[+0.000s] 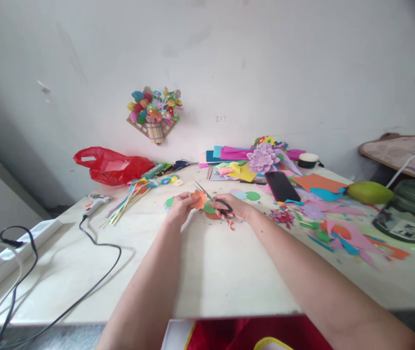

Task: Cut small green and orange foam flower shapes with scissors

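My left hand (178, 206) pinches an orange flower-shaped paper cutout (199, 199) just above the white table (211, 272). My right hand (233, 206) has its fingers through the black handles of a pair of scissors (211, 197). The scissor blades are open and point up and left over the orange cutout. Green and orange paper pieces (209, 210) lie on the table under both hands. Small red scraps (231, 224) sit beside my right wrist.
A black phone (282, 186), purple paper flower (264, 158), stacked coloured sheets (229, 154) and scraps (338, 231) lie right. Coloured sticks (127, 200), a red bag (114, 166), glue gun (96, 201) with black cable (94, 243) and power strip (10, 255) lie left. A jar (409, 211) and green fruit (370, 192) stand far right.
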Tool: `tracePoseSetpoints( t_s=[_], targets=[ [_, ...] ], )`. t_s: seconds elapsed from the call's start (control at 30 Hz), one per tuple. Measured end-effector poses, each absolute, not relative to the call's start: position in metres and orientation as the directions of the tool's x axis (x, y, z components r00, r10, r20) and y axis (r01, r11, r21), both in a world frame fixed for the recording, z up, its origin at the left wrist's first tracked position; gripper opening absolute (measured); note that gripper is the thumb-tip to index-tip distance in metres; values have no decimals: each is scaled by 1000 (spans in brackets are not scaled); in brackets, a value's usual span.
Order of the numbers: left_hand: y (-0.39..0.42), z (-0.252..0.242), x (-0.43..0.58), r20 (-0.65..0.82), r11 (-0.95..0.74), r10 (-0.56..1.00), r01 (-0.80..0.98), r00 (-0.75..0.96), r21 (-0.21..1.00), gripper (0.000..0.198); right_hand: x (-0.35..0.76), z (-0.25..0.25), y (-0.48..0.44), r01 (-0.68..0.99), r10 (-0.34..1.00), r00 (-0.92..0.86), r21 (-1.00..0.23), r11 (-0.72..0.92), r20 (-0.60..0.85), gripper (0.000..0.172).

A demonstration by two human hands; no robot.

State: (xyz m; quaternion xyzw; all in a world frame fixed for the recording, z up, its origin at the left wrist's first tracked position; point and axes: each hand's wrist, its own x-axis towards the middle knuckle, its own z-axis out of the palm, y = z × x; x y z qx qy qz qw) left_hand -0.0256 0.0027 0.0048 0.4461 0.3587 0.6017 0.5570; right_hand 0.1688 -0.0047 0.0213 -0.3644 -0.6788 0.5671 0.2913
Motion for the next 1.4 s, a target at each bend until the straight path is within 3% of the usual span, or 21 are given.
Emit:
tracePoseSetpoints(
  t_s=[0.97,1.4],
  targets=[
    [4,3,-27,145,-131,989,-378,10,916,32,166,13,2,70,833,-552,-994,81,28,30],
    [4,3,-26,160,-157,987,-378,-23,912,32,168,13,0,112,815,-579,-991,80,1,33]
  ],
)
